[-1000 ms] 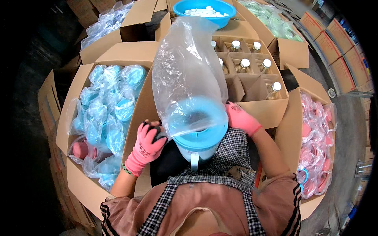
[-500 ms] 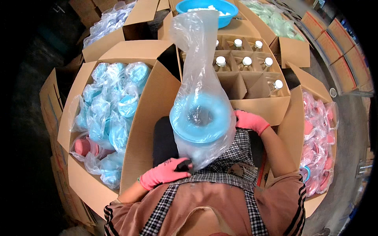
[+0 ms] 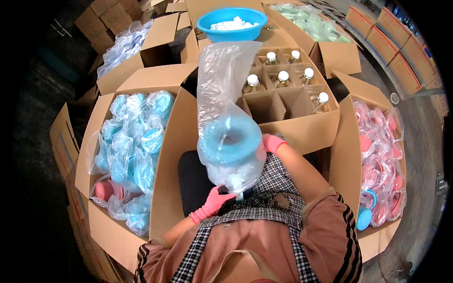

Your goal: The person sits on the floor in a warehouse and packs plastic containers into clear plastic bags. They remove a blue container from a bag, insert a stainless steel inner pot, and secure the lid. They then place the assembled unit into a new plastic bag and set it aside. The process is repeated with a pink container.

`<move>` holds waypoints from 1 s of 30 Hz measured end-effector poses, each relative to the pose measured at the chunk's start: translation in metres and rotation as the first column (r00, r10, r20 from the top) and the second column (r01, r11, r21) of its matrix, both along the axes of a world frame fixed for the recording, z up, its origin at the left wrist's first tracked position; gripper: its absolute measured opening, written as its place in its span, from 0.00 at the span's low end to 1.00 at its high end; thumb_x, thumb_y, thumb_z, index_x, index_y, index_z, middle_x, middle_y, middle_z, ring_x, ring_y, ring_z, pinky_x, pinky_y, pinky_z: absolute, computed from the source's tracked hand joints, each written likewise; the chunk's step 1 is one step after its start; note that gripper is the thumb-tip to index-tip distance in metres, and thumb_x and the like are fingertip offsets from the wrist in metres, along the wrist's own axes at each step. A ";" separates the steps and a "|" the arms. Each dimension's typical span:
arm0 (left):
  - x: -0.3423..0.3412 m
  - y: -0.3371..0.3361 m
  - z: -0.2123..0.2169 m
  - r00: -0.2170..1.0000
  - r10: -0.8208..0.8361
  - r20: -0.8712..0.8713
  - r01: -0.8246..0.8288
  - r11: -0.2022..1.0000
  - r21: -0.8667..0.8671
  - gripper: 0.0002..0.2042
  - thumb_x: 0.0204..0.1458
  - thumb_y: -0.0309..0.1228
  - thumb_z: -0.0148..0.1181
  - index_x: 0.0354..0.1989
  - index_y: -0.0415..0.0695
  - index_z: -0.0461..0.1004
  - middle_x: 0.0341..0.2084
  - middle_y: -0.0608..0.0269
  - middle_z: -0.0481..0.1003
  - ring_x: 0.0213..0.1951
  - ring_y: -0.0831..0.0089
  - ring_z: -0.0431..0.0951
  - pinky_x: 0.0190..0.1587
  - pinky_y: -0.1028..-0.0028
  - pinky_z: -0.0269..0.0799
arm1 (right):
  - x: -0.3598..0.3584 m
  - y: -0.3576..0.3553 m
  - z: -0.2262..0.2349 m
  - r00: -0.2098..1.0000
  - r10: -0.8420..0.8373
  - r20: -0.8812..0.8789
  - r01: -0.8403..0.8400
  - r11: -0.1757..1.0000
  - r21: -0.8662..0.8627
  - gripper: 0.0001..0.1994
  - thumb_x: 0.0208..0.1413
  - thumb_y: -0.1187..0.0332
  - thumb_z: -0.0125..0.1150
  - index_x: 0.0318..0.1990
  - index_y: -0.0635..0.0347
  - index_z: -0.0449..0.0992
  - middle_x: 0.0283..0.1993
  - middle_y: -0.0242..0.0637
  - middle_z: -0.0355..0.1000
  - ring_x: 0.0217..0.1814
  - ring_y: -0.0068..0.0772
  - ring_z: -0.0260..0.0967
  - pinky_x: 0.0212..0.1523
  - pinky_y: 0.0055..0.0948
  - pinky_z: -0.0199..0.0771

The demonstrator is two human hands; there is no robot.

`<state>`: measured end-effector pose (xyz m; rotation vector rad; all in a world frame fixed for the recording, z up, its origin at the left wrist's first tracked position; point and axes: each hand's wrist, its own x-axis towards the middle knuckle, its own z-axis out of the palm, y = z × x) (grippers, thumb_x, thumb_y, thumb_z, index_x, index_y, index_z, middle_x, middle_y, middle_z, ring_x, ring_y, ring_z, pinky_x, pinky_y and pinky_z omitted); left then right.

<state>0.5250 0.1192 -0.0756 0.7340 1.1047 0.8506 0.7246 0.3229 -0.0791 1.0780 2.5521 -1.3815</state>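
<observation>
A round blue plastic vessel (image 3: pixel 230 154) with a hollow middle sits inside a clear plastic bag (image 3: pixel 222 78) in front of my lap. The bag's long loose end stretches away toward the bottle carton. My left hand (image 3: pixel 216 203), in a pink glove with dark fingertips, is closed on the bag's near end, below the vessel. At the vessel's right side my right hand (image 3: pixel 273 143), also pink-gloved, grips the bagged vessel; its fingertips are partly hidden behind it.
A divided carton (image 3: pixel 302 125) of white-capped bottles stands ahead. Behind it is a blue basin (image 3: pixel 231 34) with white pieces. Open boxes hold bagged blue items (image 3: pixel 127 137) at left, bagged pink items (image 3: pixel 380 160) at right, and green bagged items (image 3: pixel 309 19) far right.
The bagged vessel has come lower and nearer to me, tilting slightly. Both hands moved with it, the left shifting right along the bag's near end. The view has shifted a little.
</observation>
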 end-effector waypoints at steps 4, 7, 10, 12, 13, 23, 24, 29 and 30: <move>-0.019 0.030 0.054 0.955 0.296 0.013 -0.296 0.949 0.110 0.16 0.43 0.21 0.57 0.43 0.35 0.67 0.35 0.59 0.73 0.36 0.71 0.73 0.42 0.73 0.69 | 0.006 -0.011 0.038 0.968 -0.069 0.243 0.070 0.998 0.006 0.27 0.48 0.54 0.51 0.52 0.64 0.64 0.53 0.51 0.62 0.57 0.43 0.58 0.56 0.32 0.57; -0.053 0.042 0.079 0.891 0.395 0.223 -0.437 0.879 0.190 0.16 0.45 0.22 0.54 0.44 0.36 0.64 0.36 0.56 0.71 0.38 0.67 0.74 0.42 0.69 0.70 | 0.021 -0.032 0.037 0.984 -0.132 -0.124 0.124 0.990 -0.069 0.28 0.49 0.55 0.53 0.53 0.67 0.61 0.56 0.54 0.57 0.59 0.48 0.54 0.58 0.35 0.54; -0.083 0.052 0.115 0.867 0.336 0.367 -0.459 0.826 0.328 0.14 0.50 0.32 0.48 0.45 0.41 0.64 0.38 0.53 0.71 0.40 0.63 0.72 0.44 0.63 0.69 | 0.010 -0.082 0.112 0.937 -0.229 -0.262 0.288 0.933 0.215 0.23 0.52 0.59 0.51 0.50 0.67 0.64 0.56 0.56 0.56 0.57 0.52 0.55 0.56 0.38 0.56; -0.087 0.065 0.133 0.888 0.418 0.192 -0.460 0.796 0.394 0.15 0.51 0.35 0.48 0.45 0.40 0.64 0.37 0.57 0.70 0.38 0.67 0.72 0.41 0.69 0.70 | 0.007 -0.082 0.122 0.933 -0.103 -0.345 0.235 0.899 0.369 0.20 0.51 0.61 0.51 0.46 0.67 0.66 0.50 0.56 0.60 0.51 0.52 0.59 0.52 0.39 0.60; -0.081 0.069 0.136 0.880 0.446 0.167 -0.474 0.793 0.382 0.15 0.51 0.34 0.49 0.45 0.40 0.64 0.35 0.57 0.70 0.37 0.68 0.72 0.40 0.70 0.70 | 0.008 -0.083 0.119 0.937 -0.103 -0.332 0.239 0.886 0.397 0.19 0.51 0.62 0.51 0.45 0.67 0.67 0.49 0.55 0.61 0.50 0.52 0.60 0.50 0.39 0.61; -0.035 0.043 0.081 0.927 0.338 -0.164 -0.264 0.896 0.357 0.19 0.48 0.28 0.56 0.49 0.38 0.63 0.40 0.62 0.70 0.40 0.76 0.69 0.45 0.76 0.64 | 0.050 -0.101 0.132 0.988 -0.153 0.025 0.137 0.935 0.328 0.18 0.49 0.61 0.53 0.43 0.64 0.68 0.45 0.49 0.64 0.48 0.45 0.62 0.48 0.37 0.63; -0.036 0.045 0.083 0.938 0.322 -0.129 -0.260 0.899 0.352 0.19 0.49 0.27 0.55 0.50 0.38 0.62 0.41 0.61 0.70 0.41 0.75 0.68 0.46 0.76 0.64 | 0.054 -0.098 0.146 0.975 -0.215 -0.049 0.212 0.852 0.478 0.17 0.48 0.63 0.53 0.44 0.63 0.68 0.46 0.48 0.64 0.49 0.47 0.62 0.47 0.38 0.63; -0.030 0.049 0.067 0.907 0.355 -0.226 -0.235 0.872 0.429 0.21 0.54 0.30 0.47 0.55 0.35 0.55 0.45 0.55 0.67 0.46 0.70 0.67 0.49 0.72 0.62 | 0.001 -0.087 0.233 0.994 -0.038 -0.103 0.108 0.193 0.975 0.25 0.41 0.74 0.51 0.52 0.56 0.63 0.57 0.43 0.57 0.58 0.51 0.54 0.54 0.46 0.55; -0.021 0.051 0.074 0.900 0.355 -0.254 -0.224 0.876 0.428 0.21 0.54 0.30 0.47 0.55 0.33 0.56 0.46 0.52 0.67 0.46 0.67 0.68 0.49 0.71 0.61 | -0.017 -0.084 0.239 0.993 0.097 0.068 -0.093 0.282 0.955 0.28 0.40 0.73 0.48 0.56 0.54 0.60 0.59 0.42 0.55 0.61 0.48 0.51 0.57 0.46 0.50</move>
